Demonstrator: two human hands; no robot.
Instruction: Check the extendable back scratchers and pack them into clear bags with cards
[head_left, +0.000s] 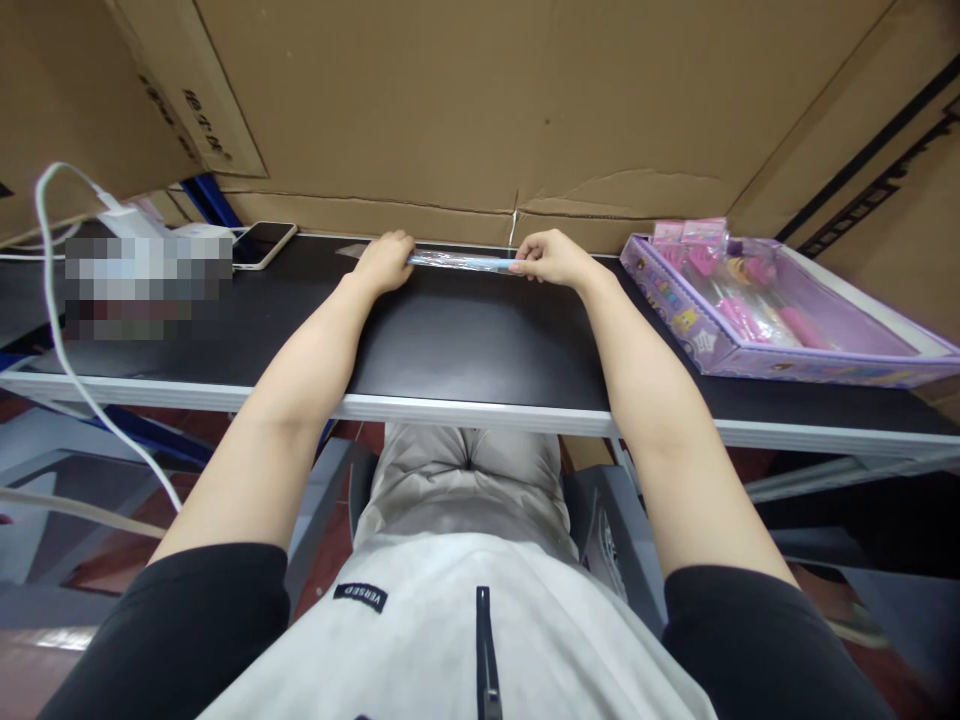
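A slim, pen-like stick with a light blue end lies level in a clear plastic sleeve (457,261), close above or on the far part of the black table. My left hand (385,262) is closed over the sleeve's left part, and a clear tip of plastic sticks out past it. At the other end, the thumb and fingers of my right hand (555,259) pinch the blue end. Glare on the plastic hides the details of the stick.
On the right stands a purple open box (720,350) with pink items in clear packaging. A phone (264,245) lies to the left, near a white cable (49,270) and a blurred-out patch. Cardboard (465,110) walls the table's (480,350) back edge.
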